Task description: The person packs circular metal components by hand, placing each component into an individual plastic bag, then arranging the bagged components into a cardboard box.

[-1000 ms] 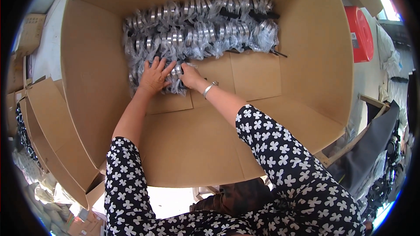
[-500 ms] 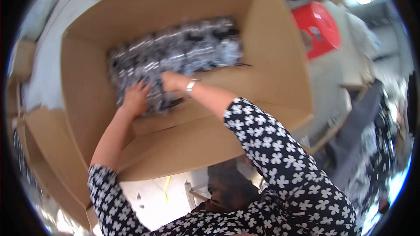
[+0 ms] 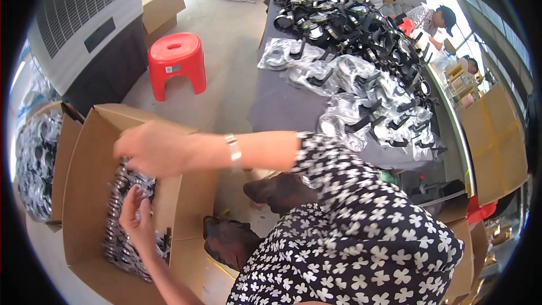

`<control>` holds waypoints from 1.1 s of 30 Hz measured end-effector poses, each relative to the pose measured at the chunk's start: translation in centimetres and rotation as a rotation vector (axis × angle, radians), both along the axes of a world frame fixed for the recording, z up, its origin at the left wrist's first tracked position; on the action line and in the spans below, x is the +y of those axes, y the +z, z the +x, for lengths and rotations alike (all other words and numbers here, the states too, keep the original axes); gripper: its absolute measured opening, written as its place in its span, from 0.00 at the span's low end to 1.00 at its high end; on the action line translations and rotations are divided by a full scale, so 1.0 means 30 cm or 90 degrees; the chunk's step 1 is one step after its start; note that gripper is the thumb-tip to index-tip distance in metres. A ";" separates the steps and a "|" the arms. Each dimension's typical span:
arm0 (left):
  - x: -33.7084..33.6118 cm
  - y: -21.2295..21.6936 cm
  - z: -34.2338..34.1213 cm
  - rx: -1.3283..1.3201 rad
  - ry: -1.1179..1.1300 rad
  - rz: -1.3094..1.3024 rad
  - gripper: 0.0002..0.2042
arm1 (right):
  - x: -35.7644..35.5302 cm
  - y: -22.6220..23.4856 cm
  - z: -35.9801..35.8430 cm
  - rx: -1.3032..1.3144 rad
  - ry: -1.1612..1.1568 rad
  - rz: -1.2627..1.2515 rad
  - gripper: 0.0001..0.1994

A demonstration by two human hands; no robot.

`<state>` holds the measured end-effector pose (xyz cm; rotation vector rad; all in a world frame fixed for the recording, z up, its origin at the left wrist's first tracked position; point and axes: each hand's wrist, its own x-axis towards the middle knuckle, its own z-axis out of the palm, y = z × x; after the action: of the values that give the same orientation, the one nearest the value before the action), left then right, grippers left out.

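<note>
At lower left the left hand (image 3: 135, 220) lies flat, fingers spread, on the bagged parts (image 3: 121, 237) inside the box (image 3: 90, 192). The right hand (image 3: 148, 149) hovers above them, loosely curled, holding nothing.

An open brown cardboard box (image 3: 84, 203) sits at eight o'clock, filled with clear plastic-bagged parts (image 3: 121, 231). Similar bagged parts (image 3: 361, 96) lie on the table at one o'clock. A small brown box (image 3: 161, 5) stands at eleven. A white label (image 3: 171, 69) marks the red stool.
</note>
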<state>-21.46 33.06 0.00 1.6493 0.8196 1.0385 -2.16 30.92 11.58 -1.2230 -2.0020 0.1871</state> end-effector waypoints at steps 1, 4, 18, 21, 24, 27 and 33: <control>-0.045 0.030 0.070 -0.048 -0.012 0.006 0.14 | -0.064 0.011 0.102 -0.063 -0.061 0.006 0.10; -0.185 0.149 0.239 -0.078 -0.088 -0.040 0.12 | -0.169 0.028 0.417 -0.309 -0.321 -0.025 0.08; -0.311 0.143 0.574 -0.090 -0.260 -0.011 0.12 | -0.384 -0.041 1.066 -0.545 -0.531 -0.246 0.07; -0.303 0.201 0.620 -0.068 -0.187 0.141 0.15 | -0.400 0.042 0.943 -0.527 -0.453 -0.099 0.09; -0.334 0.275 0.715 -0.083 -0.078 0.350 0.17 | -0.438 0.066 0.778 -0.323 -0.352 -0.154 0.12; -0.336 0.267 0.820 -0.096 -0.040 0.507 0.17 | -0.506 0.052 0.616 -0.166 -0.262 -0.319 0.11; -0.362 0.174 0.930 -0.067 -0.144 0.562 0.15 | -0.598 0.046 0.674 -0.013 -0.237 -0.392 0.09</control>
<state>6.45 22.22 5.21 2.3122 0.0585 1.4092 18.05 12.98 12.97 -1.9578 -1.7407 0.6377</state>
